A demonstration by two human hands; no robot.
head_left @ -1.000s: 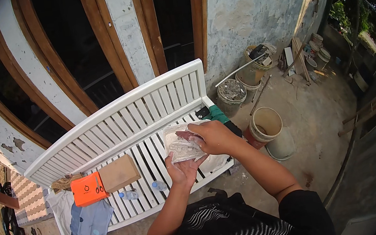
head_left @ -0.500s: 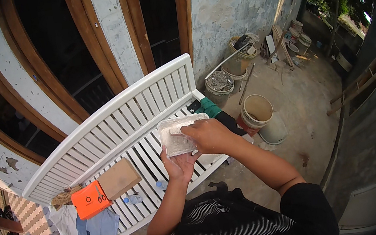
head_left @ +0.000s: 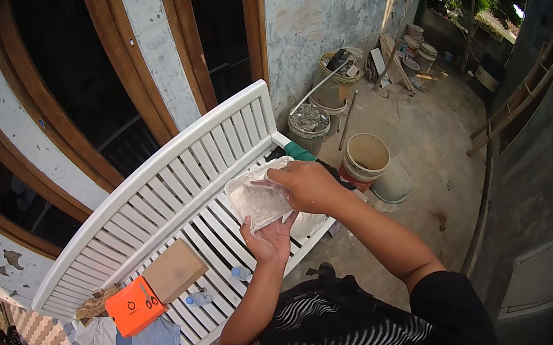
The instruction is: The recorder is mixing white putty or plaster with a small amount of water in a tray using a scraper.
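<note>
While the person's left hand (head_left: 270, 241) cradles a whitish tray (head_left: 253, 207) from below, thumb against its side, the right hand (head_left: 308, 186) pinches a thin flat tool (head_left: 264, 184) over it; behind runs a white bench (head_left: 213, 116), then a rubble-filled bucket (head_left: 310, 120).

Shallow whitish tray (head_left: 235, 206) is pretty smeared inside, held open side up, with a mostly hidden thin piece (head_left: 261, 183) over it.
</note>
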